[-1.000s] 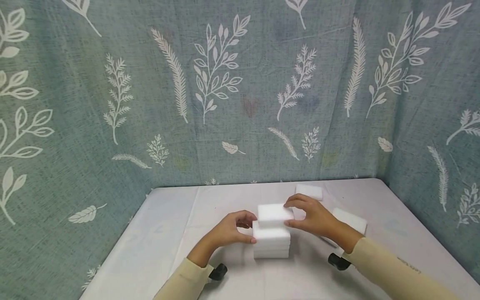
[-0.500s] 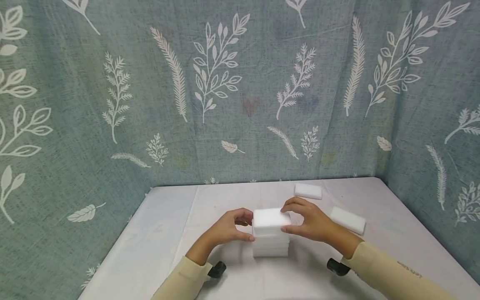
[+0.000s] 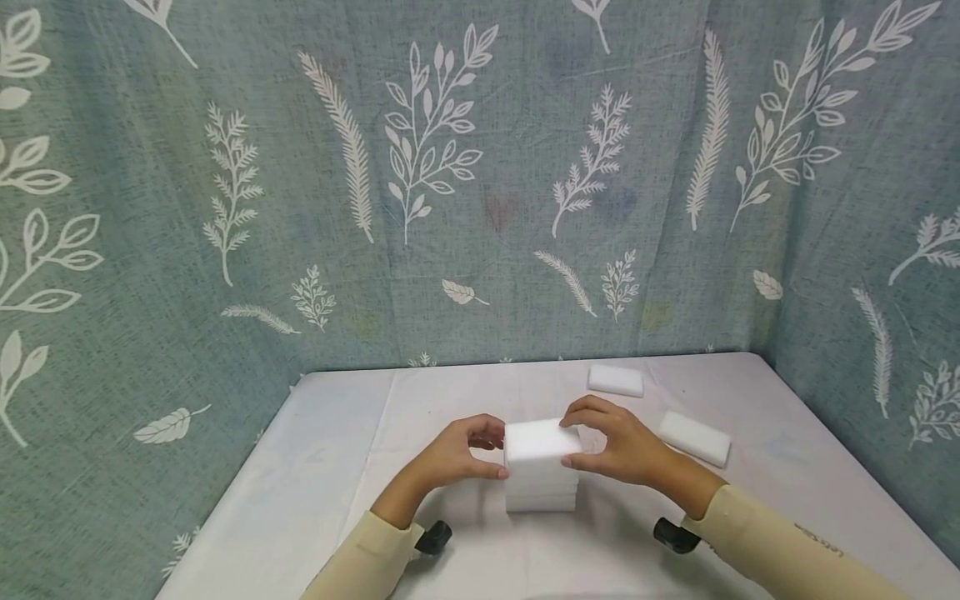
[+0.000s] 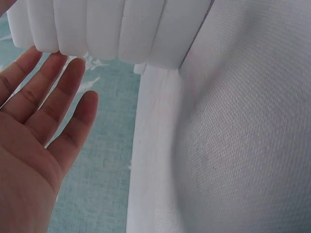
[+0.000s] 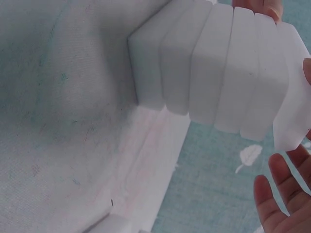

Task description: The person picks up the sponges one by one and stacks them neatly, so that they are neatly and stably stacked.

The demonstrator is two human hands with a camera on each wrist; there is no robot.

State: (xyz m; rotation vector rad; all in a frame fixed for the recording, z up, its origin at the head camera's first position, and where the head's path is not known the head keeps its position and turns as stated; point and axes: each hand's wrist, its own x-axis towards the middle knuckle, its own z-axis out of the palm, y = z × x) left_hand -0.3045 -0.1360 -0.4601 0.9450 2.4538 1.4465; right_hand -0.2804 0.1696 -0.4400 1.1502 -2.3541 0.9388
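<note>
Near the middle of the table stands a stack of white foam-like sponges (image 3: 542, 493), lying flat one on another. The right hand (image 3: 626, 442) pinches the right end of the top sponge (image 3: 534, 446), thumb at the front and fingers behind. In the right wrist view that top sponge (image 5: 291, 92) sits slightly askew on the stack. At the left side is the left hand (image 3: 457, 454), thumb near the front corner and fingers towards the back. The left wrist view shows its fingers (image 4: 68, 82) nearly straight, with tips at the sponges' edges.
Two loose white sponges lie on the table: one near the back edge (image 3: 615, 381), another to the right (image 3: 695, 438), behind the right forearm. White cloth covers the table (image 3: 337, 467). A leaf-patterned green curtain (image 3: 480, 208) surrounds its back and sides.
The right hand has brought the top sponge down and slightly left, from offset at the back right to lined up over the stack. The left hand has stayed at the stack's side.
</note>
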